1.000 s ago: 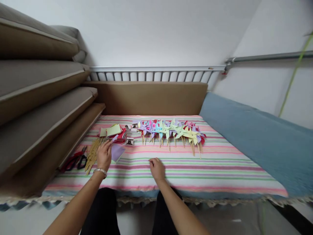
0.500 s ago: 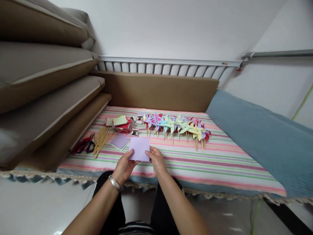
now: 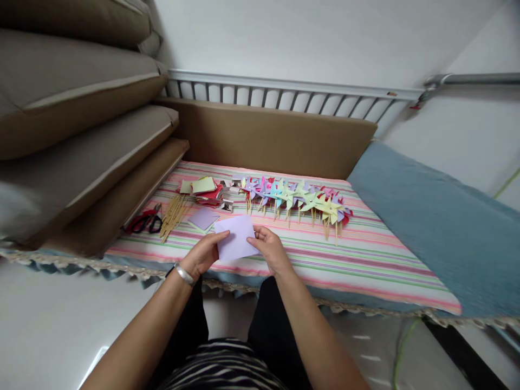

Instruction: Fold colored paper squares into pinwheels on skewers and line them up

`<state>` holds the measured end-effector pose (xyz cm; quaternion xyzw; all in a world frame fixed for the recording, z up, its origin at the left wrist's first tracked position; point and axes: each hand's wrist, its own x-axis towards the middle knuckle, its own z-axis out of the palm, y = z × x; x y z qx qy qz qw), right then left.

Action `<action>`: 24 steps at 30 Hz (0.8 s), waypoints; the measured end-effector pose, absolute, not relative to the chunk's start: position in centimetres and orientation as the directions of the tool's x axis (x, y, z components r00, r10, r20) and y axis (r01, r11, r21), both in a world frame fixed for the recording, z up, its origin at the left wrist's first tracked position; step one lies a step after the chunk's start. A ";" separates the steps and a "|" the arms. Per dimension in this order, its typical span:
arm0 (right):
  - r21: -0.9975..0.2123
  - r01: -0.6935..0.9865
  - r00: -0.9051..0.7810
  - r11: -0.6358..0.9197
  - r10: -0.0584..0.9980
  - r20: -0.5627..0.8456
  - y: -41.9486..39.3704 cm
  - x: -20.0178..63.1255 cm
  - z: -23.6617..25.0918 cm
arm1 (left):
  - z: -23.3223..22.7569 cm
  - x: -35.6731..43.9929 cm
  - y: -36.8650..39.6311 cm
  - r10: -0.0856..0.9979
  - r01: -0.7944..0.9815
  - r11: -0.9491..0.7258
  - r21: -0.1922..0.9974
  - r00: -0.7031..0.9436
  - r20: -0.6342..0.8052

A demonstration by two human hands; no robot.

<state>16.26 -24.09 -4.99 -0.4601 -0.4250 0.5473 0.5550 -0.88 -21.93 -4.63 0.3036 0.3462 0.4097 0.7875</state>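
Note:
A square sheet of lilac paper point(image 3: 239, 242) is held up over the near edge of the striped cloth point(image 3: 365, 260). My left hand point(image 3: 202, 255) pinches its left edge and my right hand point(image 3: 271, 251) pinches its right edge. Behind it lies a small stack of lilac and green paper squares point(image 3: 202, 219). Further back is a pile of red, green and yellow squares point(image 3: 203, 189). A row of several finished paper pinwheels point(image 3: 298, 200) on wooden sticks runs across the cloth.
Red-handled scissors point(image 3: 144, 221) and a bundle of wooden sticks point(image 3: 173, 211) lie at the cloth's left edge. Brown cushions point(image 3: 81, 157) are stacked on the left, a brown board point(image 3: 268, 138) stands behind, and a blue blanket point(image 3: 430, 227) covers the right side.
My left hand lifted a lilac sheet off the stack and brought it toward me. My right hand came up and took its other edge. The view tilted downward.

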 end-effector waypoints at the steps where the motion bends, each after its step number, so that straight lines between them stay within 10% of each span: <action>1: -0.982 -0.188 0.009 -0.028 1.000 -0.030 -24.0 16.4 -4.7 | -4.7 -0.8 -21.9 0.862 -0.403 0.461 0.790 0.415 -0.291; 9: -0.969 0.168 0.170 0.180 0.963 0.209 -24.5 16.7 -4.5 | -5.5 0.0 -22.1 0.906 -0.459 0.423 0.781 0.222 -0.360; 14: -0.599 0.650 0.072 0.468 0.747 0.661 -27.8 15.4 -5.8 | -5.7 0.1 -22.2 0.907 -0.525 0.414 0.743 0.168 -0.387; 24: -0.541 0.703 0.037 0.461 0.736 0.676 -30.0 14.0 -7.9 | -6.5 0.9 -22.2 0.911 -0.553 0.390 0.737 0.117 -0.395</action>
